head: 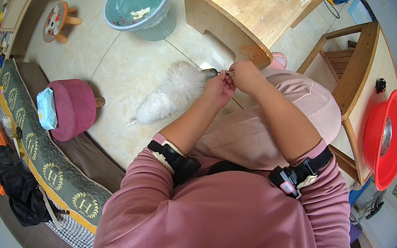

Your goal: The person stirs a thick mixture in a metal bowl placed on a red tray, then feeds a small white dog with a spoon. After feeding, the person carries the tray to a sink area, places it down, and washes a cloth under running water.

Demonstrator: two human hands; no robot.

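My left hand [222, 89] is palm up, its fingertips pinching a thin metal piece. Close against it, my right hand [246, 75] grips the other end of that piece, which is mostly hidden by the fingers. A dark-handled tool with a metal shaft [210, 73] points towards the fingertips; whether it is joined to the pinched piece I cannot tell. Beside the hands rises the curved side panel of a light wooden chair [222, 25], its finish worn at the near end. A white furry thing [178, 88], possibly a small dog, lies on the tiled floor left of my hands.
A green plastic bin [160, 26] with a liner stands beyond. At left are a round pink stool [76, 107] bearing a wipes pack [46, 108], an animal-face stool [55, 23] and a covered sofa [38, 146]. To the right, a wooden cabinet [362, 74] stands near a red basin [372, 153].
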